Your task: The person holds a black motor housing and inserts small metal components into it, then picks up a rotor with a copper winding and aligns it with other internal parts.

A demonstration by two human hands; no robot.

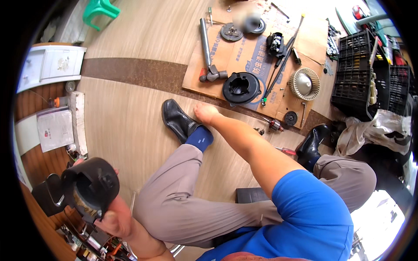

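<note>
Left hand (pixel 114 216) at seven o'clock grips black plastic housing (pixel 85 186); right hand (pixel 205 112) reaches, fingers loosely open, toward round black fan casing (pixel 241 88) on cardboard (pixel 226 52) at one o'clock.

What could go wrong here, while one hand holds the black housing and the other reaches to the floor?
1. The left hand alone holds the bulky black plastic housing off to the side; it may slip.
2. The right hand reaches far forward toward the brown cardboard sheet, so balance could suffer.
3. Small loose screws by the black boot could be kicked away.
</note>
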